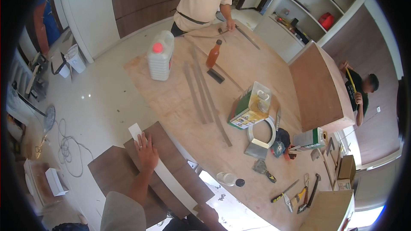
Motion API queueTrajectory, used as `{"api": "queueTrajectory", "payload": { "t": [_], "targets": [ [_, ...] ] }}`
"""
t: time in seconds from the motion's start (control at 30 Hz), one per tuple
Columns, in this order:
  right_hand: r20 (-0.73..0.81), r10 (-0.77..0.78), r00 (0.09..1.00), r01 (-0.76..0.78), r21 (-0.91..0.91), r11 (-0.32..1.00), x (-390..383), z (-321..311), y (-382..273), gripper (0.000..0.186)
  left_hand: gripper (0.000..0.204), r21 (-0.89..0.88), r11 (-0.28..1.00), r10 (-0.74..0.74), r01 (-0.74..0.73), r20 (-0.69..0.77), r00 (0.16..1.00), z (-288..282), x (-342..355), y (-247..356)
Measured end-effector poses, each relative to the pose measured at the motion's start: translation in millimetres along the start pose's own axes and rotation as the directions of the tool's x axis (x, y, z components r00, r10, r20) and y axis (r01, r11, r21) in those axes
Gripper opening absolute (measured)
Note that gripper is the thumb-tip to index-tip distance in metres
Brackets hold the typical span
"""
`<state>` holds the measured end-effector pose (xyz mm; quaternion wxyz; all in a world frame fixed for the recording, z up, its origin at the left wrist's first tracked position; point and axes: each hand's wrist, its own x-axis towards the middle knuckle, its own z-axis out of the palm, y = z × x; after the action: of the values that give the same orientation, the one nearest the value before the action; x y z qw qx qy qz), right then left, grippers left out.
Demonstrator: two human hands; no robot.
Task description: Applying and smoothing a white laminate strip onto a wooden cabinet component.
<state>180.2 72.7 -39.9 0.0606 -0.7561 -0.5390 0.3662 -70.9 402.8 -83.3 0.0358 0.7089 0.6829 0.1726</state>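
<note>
My left hand (146, 149) lies on a long white strip (172, 179), fingers apart, over a dark brown wood-grain board (192, 186). My right hand (208, 216) is closed at the strip's lower end, its fingertips partly hidden. A second brown board (111, 175) is beside them at the left. The plywood-covered worktable (162, 98) extends beyond the boards, and a clear bottle with a dark cap (227, 179) stands near the boards' right side.
Another person (199, 0) stands across the table; a second person (364, 90) holds a yellow tape at right. A white jug (160, 57), metal cans (250, 105), scrapers (263, 169), hand tools (308, 192) and plywood boxes (321, 85) surround the work. A cable (70, 143) lies on the floor.
</note>
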Motion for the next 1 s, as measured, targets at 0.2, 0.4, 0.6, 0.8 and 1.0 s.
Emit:
{"api": "queueTrajectory", "payload": {
  "t": [0.2, 0.4, 0.6, 0.8, 1.0],
  "targets": [
    [0.049, 0.117, 0.992, -0.116, -0.019, 0.993, -43.6, 22.3, 70.2, 0.028, 0.055, -0.003, 1.0, -0.003, 0.003, 0.019, 1.0, 1.5, 1.6, 5.8],
    [0.159, 0.181, 0.971, -0.149, -0.195, 0.969, -86.9, 9.3, 114.1, 0.023, 0.055, 0.018, 1.0, -0.018, 0.017, 0.009, 1.0, 1.6, -1.7, -2.3],
    [0.209, 0.185, 0.96, -0.183, -0.025, 0.983, -55.1, -20.3, 68.6, 0.029, 0.056, 0.073, 0.997, -0.009, 0.008, 0.008, 1.0, 1.0, -0.8, -0.7],
    [0.055, -0.146, 0.988, 0.148, -0.035, 0.988, -21.9, 40.7, 48.3, 0.026, 0.056, 0.073, 0.997, -0.016, 0.013, 0.038, 0.999, 0.8, 5.5, 6.3],
    [0.136, -0.158, 0.978, 0.175, -0.123, 0.977, -56.4, 49.4, 66.4, 0.026, 0.056, 0.089, 0.996, -0.016, 0.013, 0.034, 0.999, 1.2, -3.4, -2.2]
  ]
}}
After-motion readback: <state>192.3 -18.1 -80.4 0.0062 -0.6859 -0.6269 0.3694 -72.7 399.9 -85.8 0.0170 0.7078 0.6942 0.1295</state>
